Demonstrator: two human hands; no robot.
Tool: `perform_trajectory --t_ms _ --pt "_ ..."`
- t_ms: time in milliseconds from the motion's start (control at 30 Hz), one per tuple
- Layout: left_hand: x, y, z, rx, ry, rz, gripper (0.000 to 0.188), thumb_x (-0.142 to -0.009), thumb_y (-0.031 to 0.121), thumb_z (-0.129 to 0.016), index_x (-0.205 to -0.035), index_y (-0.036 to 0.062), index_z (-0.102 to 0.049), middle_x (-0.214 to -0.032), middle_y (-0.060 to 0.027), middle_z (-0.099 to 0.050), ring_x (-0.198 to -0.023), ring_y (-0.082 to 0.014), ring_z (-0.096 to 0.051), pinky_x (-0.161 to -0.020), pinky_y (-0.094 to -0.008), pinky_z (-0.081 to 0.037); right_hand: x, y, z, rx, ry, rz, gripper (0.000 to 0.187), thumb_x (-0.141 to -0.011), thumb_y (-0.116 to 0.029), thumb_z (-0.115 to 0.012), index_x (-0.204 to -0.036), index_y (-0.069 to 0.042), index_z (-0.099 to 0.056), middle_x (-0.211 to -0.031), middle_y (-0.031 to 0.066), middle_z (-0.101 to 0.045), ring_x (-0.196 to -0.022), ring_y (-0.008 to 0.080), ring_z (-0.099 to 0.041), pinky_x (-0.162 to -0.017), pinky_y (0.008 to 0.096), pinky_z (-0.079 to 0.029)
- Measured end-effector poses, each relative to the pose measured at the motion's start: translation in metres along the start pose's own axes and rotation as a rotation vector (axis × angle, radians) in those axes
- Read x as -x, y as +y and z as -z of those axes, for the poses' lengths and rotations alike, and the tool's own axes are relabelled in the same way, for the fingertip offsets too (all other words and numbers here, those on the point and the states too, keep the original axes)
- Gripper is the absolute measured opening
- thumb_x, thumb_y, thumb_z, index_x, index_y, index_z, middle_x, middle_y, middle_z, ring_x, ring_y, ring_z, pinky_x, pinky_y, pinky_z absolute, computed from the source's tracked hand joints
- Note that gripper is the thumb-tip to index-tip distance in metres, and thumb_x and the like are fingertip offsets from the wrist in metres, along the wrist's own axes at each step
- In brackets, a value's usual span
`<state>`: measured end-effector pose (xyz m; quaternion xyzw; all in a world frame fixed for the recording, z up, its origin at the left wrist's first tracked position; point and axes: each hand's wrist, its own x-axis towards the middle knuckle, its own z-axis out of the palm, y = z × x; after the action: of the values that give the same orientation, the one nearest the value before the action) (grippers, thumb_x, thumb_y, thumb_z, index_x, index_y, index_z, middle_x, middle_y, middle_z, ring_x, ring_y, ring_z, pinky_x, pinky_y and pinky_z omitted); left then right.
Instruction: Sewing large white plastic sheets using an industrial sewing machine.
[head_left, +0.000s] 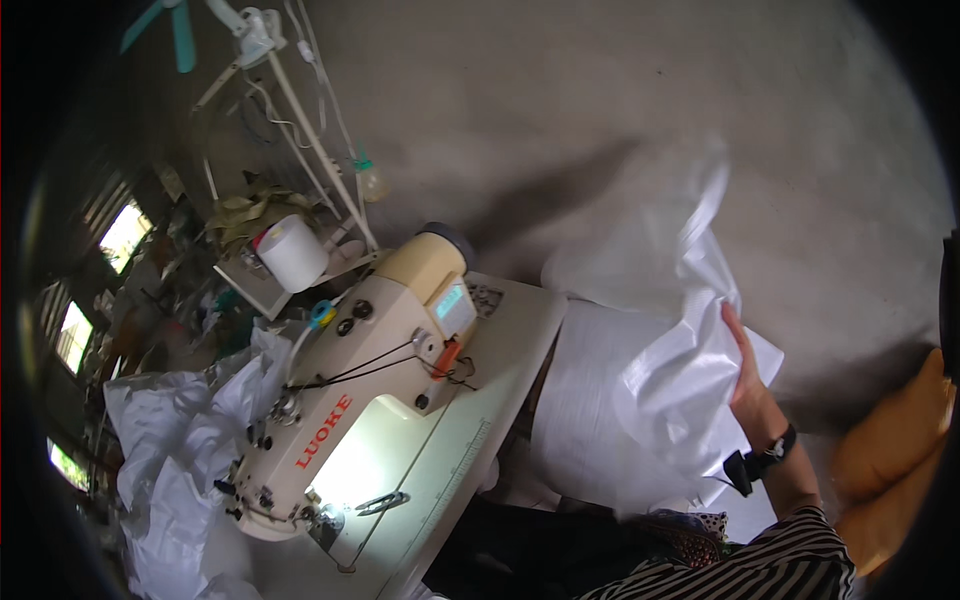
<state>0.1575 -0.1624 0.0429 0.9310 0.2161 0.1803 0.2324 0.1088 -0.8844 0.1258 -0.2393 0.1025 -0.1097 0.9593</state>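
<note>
My right hand reaches in from the lower right, a black strap around its wrist. It grips the raised edge of a white woven plastic sheet, a shiny, crumpled piece that lifts and billows above a stack or bundle of the same material. Part of the fingers is hidden by the folds. My left hand is not in view. To the left stands a cream sewing machine with its lamp lit. Small thread snips lie on the machine's bed beside the needle area.
A white thread cone stands on a rack behind the machine. More crumpled white sheeting hangs off the table's far left side. Orange-yellow sacks lie at the right, near a grey wall.
</note>
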Motion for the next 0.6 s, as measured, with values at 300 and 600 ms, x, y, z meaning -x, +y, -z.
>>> perform_trajectory --t_ms 300,600 --pt "0.054 -0.042 0.112 0.390 0.119 -0.032 0.033 -0.096 0.024 -0.061 -0.125 0.0084 -0.065 -0.115 -0.0138 -0.070 -0.106 -0.0283 -0.067 -0.090 -0.0398 -0.052 0.101 0.111 -0.174 0.784 -0.471 -0.010 0.057 -0.104 -0.033 -0.048 -0.149 0.000 -0.037 -0.138 0.0148 -0.054 -0.128 0.0241 -0.050 -0.110 0.0378 -0.038" --pt "0.154 -0.089 0.257 0.582 0.298 -0.052 0.033 -0.095 0.022 -0.062 -0.123 0.0048 -0.065 -0.116 -0.0129 -0.070 -0.109 -0.0258 -0.066 -0.093 -0.0391 -0.051 0.238 0.459 -0.330 0.840 -1.693 -0.132 0.050 -0.100 -0.015 -0.048 -0.148 -0.006 -0.038 -0.158 0.0137 -0.025 -0.129 0.0364 -0.048 -0.105 0.0443 -0.045"
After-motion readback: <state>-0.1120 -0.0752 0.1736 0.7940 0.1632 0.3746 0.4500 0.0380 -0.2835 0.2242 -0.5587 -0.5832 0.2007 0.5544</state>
